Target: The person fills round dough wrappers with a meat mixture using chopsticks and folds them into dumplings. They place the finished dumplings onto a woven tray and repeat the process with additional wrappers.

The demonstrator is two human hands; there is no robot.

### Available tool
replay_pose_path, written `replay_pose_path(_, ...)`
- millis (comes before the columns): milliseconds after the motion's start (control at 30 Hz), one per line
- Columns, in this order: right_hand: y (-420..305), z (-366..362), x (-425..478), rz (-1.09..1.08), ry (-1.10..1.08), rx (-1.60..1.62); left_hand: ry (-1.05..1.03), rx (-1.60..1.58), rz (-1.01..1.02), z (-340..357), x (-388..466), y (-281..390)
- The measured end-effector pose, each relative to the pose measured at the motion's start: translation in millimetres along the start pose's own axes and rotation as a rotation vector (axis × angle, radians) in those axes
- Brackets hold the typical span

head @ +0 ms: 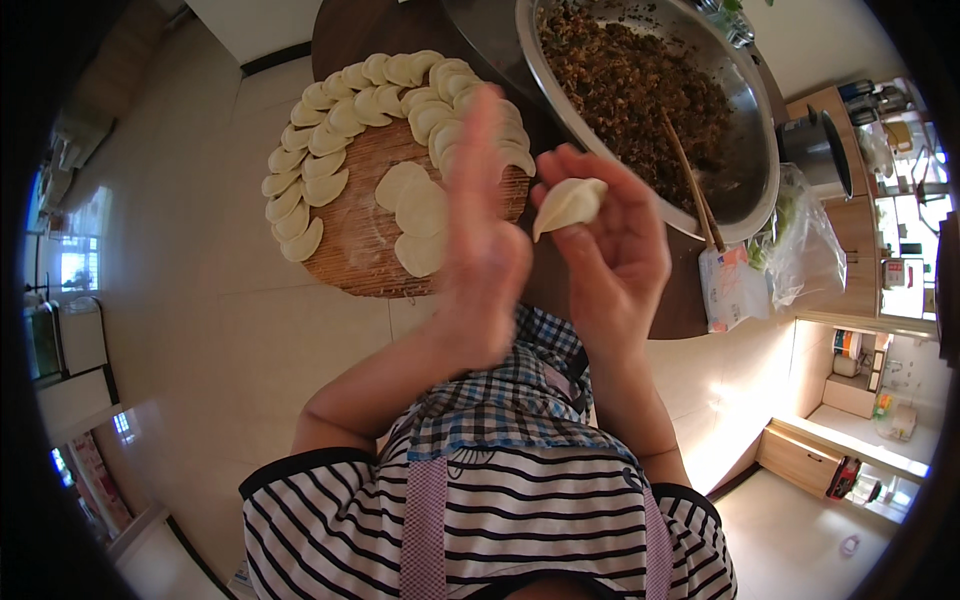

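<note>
My left hand [486, 225] is blurred by motion, held edge-on with straight fingers above the right part of a round wooden board [352, 259]; nothing shows in it. Beside it, fingers and thumb of my right hand [611, 251] hold a folded dumpling [571, 204] next to the metal basin. Flat round dough wrappers [420, 214], some overlapping, lie on the board, partly behind my left hand. Shaped dumplings [341, 120] line its far and left edges in overlapping curved rows. Dark chopped filling [637, 90] fills much of the basin [761, 150], with wooden chopsticks [694, 180] resting in it.
The dark round table [675, 300] carries the board and basin. At its right edge are a soft packet of tissues [731, 289] and a clear plastic bag [810, 247] with something green. A dark pot [814, 154] stands on a wooden cabinet beyond.
</note>
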State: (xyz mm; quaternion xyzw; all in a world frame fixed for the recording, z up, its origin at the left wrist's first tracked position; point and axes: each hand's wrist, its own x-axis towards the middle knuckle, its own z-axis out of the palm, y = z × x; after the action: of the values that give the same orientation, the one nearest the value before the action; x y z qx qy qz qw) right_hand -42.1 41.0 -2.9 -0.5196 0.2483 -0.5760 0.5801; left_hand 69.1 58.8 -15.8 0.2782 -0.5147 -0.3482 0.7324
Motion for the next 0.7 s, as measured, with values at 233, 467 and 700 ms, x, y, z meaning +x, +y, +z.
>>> replay_pose_path(233, 69.3, -36.4, 8.6, 0.120, 0.091, -0.876, 0.042, 0.835, -0.364, -118.3, -4.9, -19.8)
replay_pose_path(467, 101.1, -39.3, 17.2, -0.033, 0.040, -1.052, -0.490, 1.054, -0.192, -128.5, 6.0, -28.9)
replay_pose_path(700, 100.1, -57.3, 25.9, 0.113, 0.121, -0.890, -0.763, 1.123, -0.165, -124.6, 22.7, -35.5)
